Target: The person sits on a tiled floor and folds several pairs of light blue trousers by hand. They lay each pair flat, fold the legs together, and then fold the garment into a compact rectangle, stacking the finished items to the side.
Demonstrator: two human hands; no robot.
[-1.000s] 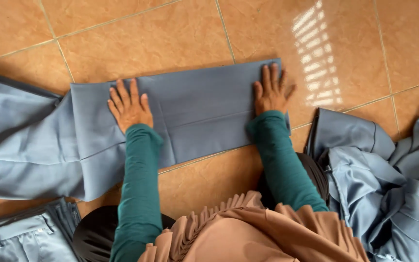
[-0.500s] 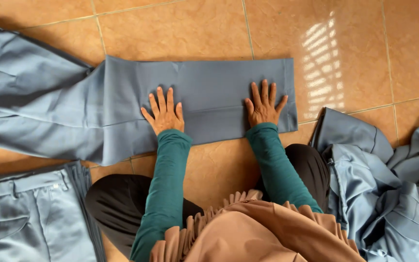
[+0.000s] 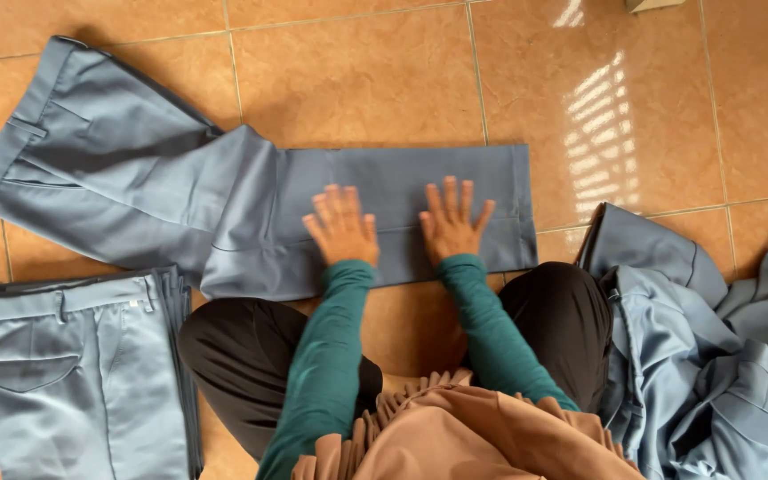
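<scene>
Both hands lie flat with fingers spread, the left hand (image 3: 341, 228) and right hand (image 3: 452, 220) gripping nothing, on the legs of grey-blue trousers (image 3: 251, 200) spread on the tiled floor (image 3: 357, 80), legs laid together but not yet folded, a folded stack (image 3: 73, 373) finished at left, a loose heap (image 3: 713, 356) waiting at right

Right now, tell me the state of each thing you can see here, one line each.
Trousers on the floor: spread flat, legs laid together.
Left hand: flat on the trouser legs, fingers spread.
Right hand: flat on the trouser legs, fingers spread.
Folded stack of trousers: neatly folded, lower left.
Heap of blue-grey garments: crumpled, unfolded, on the right.
</scene>
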